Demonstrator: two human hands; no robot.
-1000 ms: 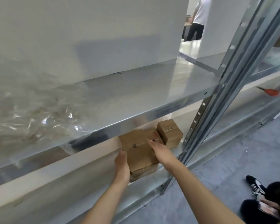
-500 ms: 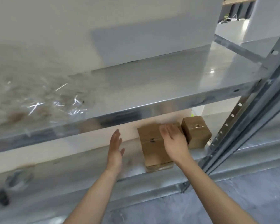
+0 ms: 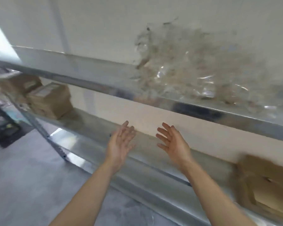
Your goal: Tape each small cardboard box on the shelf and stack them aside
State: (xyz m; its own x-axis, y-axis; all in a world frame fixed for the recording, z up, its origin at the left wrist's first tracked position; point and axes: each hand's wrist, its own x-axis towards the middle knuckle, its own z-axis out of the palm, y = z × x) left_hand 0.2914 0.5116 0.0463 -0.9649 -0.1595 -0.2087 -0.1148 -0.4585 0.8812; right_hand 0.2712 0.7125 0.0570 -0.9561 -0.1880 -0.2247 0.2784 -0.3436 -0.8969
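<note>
Nearest the camera, two bare forearms reach forward over the grey concrete floor. The left hand is spread, palm turned inward, fingers straight and holding nothing. The right hand is likewise spread, fingers fanned apart, its grip on nothing. The two hands hang apart from each other above the front lip of the lower galvanised steel shelf, touching neither shelf nor box.

On that lower shelf, at the far right and near the frame edge, lie blurred brown cardboard boxes; the blur hides their exact count. Between them and the hands the shelf surface shows bare metal, and more bare metal runs leftward from the hands.

Further back at the left end of the same shelf stands a stack of brown cardboard boxes with pale labels, at least two visible, beside the slanted perforated steel upright.

Above runs the upper steel shelf, its front beam crossing the view diagonally. On it, toward the right, rests one crumpled heap of clear plastic tape or film, against the white wall.
</note>
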